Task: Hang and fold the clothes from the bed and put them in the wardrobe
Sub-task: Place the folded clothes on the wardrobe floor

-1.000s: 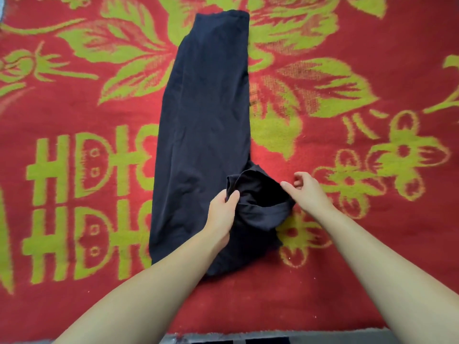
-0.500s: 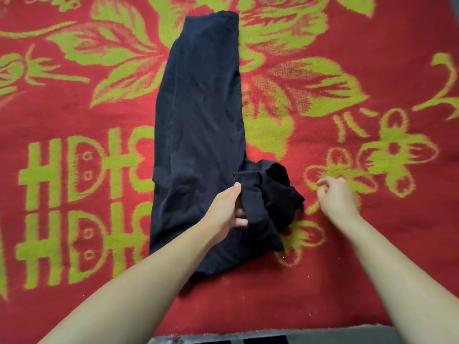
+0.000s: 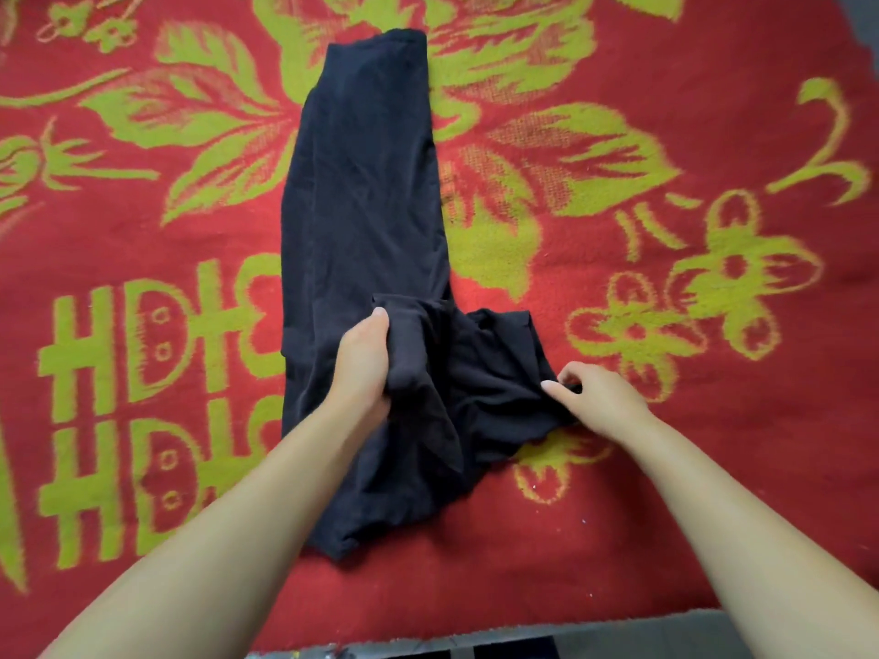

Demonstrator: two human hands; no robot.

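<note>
Red-and-green patterned bedding lay under a dark garment, stretched lengthwise away from the person. Half a second before, the right hand had been off the cloth with fingers curled; it had since returned and pinched the bunched flap at the right edge, while the left hand gripped a raised fold near the middle. Folding was probably just starting. What kind of garment it was stayed unclear, and no wardrobe showed.

Red blanket with green floral pattern
</note>
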